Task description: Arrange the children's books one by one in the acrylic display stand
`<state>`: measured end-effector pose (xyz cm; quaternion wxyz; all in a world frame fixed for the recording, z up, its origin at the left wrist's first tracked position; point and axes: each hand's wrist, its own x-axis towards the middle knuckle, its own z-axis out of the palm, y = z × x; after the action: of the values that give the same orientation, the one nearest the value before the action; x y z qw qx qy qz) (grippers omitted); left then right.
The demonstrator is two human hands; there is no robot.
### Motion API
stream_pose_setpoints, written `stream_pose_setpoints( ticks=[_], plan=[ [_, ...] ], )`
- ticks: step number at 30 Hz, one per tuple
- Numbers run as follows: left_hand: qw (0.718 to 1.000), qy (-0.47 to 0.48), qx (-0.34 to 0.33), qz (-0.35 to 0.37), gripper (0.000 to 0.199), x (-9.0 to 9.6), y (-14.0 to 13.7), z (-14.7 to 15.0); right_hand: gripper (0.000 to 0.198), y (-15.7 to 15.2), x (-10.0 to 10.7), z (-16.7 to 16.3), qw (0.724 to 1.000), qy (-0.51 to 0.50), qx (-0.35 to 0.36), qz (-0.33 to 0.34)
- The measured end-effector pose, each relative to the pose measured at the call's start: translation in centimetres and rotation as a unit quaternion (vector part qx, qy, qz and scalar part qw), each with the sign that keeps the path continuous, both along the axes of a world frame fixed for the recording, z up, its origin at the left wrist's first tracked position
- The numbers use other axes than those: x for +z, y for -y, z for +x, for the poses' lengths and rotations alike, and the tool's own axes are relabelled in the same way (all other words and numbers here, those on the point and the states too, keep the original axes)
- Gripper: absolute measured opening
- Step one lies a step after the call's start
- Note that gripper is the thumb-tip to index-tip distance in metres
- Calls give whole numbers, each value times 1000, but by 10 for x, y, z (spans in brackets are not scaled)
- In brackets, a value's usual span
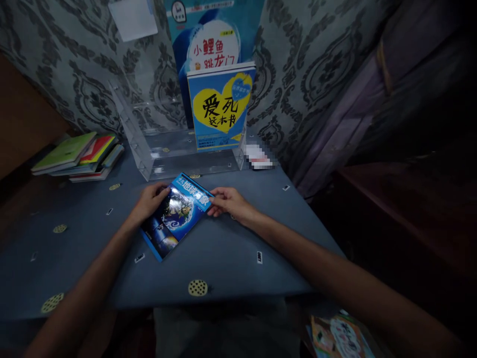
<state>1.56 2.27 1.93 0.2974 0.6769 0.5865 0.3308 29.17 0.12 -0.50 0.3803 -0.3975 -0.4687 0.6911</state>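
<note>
A blue book with a picture of the Earth on its cover is held at a slant over the table. My left hand grips its upper left side, thumb on the cover and the other fingers partly hidden. At the upper right corner, my right hand pinches the book between thumb and fingers. Behind it stands a clear acrylic book rack. A blue book with a yellow heart leans upright in the rack, in front of a taller teal book.
A stack of books lies at the table's left rear. Right of the rack is a small blurred item. A curtain hangs at the right. Below the table's front edge, more books show at lower right.
</note>
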Motion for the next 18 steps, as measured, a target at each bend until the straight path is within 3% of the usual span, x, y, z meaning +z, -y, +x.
stream_pose_setpoints(
  ticks=[3,6,11,15,18],
  plan=[
    [988,-120,9,100,37,-1,7,4,11,-2,-4,1,1000,23,-11,-1],
    [967,-203,-44,148,35,3,21,20,10,-4,-3,2,999,47,-11,8],
    [930,-299,-144,159,31,10,52,65,12,-10,4,8,990,119,-46,55],
    [881,-427,-134,157,39,13,68,90,7,-12,1,18,978,146,-97,111],
    [860,-472,-122,149,33,17,72,99,12,-8,-5,24,977,126,-93,142]
  ],
)
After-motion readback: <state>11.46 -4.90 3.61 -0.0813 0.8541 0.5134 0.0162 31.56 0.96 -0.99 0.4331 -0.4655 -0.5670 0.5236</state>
